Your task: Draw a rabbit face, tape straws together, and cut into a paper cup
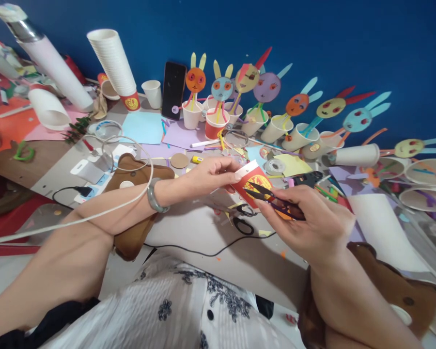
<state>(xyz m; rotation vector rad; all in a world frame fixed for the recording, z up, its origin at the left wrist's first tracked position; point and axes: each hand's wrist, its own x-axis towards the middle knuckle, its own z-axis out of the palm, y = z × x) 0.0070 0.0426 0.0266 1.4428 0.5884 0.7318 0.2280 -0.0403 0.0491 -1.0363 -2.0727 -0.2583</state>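
My left hand [210,175] pinches the white rim of a red paper cup [252,180] with a gold print, held on its side above the table. My right hand [307,220] is closed around small black scissors [272,199], whose blades rest against the cup's lower edge. A second pair of black scissors [241,218] lies on the grey table [203,232] just under the cup. A green bangle sits on my left wrist.
A row of paper cups with rabbit faces [221,89] on coloured straws stands along the blue wall. A tall stack of white cups [114,65], a phone [173,89], coloured paper sheets [143,127], tape rolls, cables and brown plush pads crowd the table.
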